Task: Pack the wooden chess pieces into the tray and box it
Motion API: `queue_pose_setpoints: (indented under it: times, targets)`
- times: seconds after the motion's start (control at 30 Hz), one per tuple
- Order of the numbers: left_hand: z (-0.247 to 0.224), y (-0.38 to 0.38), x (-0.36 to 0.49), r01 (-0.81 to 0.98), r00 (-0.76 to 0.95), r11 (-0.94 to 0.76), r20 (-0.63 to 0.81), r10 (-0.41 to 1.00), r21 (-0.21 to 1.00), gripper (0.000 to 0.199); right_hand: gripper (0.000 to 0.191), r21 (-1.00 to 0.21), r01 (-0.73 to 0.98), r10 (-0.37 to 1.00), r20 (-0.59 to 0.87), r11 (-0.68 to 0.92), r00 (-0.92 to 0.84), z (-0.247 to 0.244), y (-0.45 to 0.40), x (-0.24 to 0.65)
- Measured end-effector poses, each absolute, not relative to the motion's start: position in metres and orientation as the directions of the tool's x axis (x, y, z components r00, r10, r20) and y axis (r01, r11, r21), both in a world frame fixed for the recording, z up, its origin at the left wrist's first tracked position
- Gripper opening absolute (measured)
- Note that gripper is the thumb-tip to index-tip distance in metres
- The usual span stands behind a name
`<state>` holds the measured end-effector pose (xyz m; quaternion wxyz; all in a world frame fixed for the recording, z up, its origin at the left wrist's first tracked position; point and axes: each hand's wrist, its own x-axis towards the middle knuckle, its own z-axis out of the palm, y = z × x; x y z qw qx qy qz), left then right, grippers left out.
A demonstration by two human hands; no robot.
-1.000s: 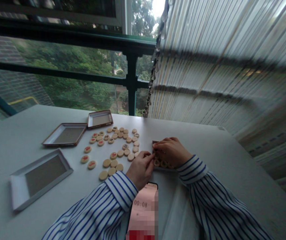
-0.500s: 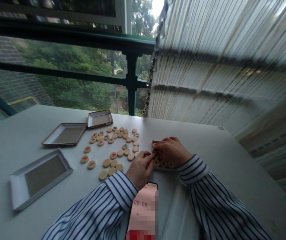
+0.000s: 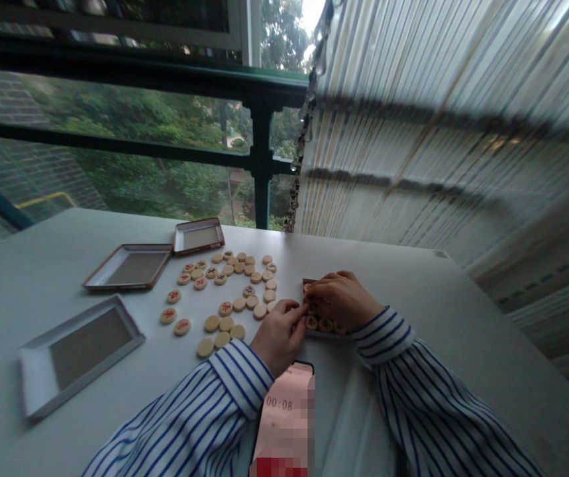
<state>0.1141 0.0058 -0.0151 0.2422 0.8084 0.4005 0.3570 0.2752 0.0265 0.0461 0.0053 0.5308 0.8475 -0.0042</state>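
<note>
My right hand (image 3: 346,299) bends over a small box (image 3: 324,336) on the white table, its fingers curled down at the box's left side. Xiangqi pieces (image 3: 325,324) with dark characters lie face up in a row inside; my right hand covers much of the rest. At the box's left edge, my left hand (image 3: 279,338) is closed in a pinch, its fingertips meeting those of the right. Whatever is between the fingers of either hand is hidden. Left of my hands spread several loose xiangqi pieces (image 3: 226,309), some blank side up, others showing red or dark characters.
Three shallow trays or lids stand on the left: a white one (image 3: 33,387) in front, a brown-edged one (image 3: 128,288) behind, and a smaller one (image 3: 199,250) farther back. A phone (image 3: 284,424) showing 00:08 lies under my left wrist. A bead curtain (image 3: 388,132) hangs behind right.
</note>
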Motion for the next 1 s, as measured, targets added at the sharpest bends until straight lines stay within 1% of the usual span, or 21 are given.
queue_pose_setpoints:
  times: [0.2,0.77,1.0]
  targets:
    - [-0.0149,0.0055,0.1143,0.478,0.429,-0.558,0.374,0.822,0.679,0.030,0.020,-0.025,0.904,0.905,-0.004,0.426,-0.426,0.0443,0.0270,0.2759]
    - [-0.0157,0.0050,0.1145,0.471,0.424,-0.557,0.378,0.823,0.684,0.029,0.019,-0.018,0.901,0.902,-0.002,0.433,-0.433,0.0445,0.0276,0.2759]
    - [-0.0136,0.0066,0.1136,0.459,0.392,-0.551,0.397,0.830,0.697,0.027,0.020,-0.033,0.901,0.901,0.057,0.432,-0.430,0.0487,0.0256,0.2799]
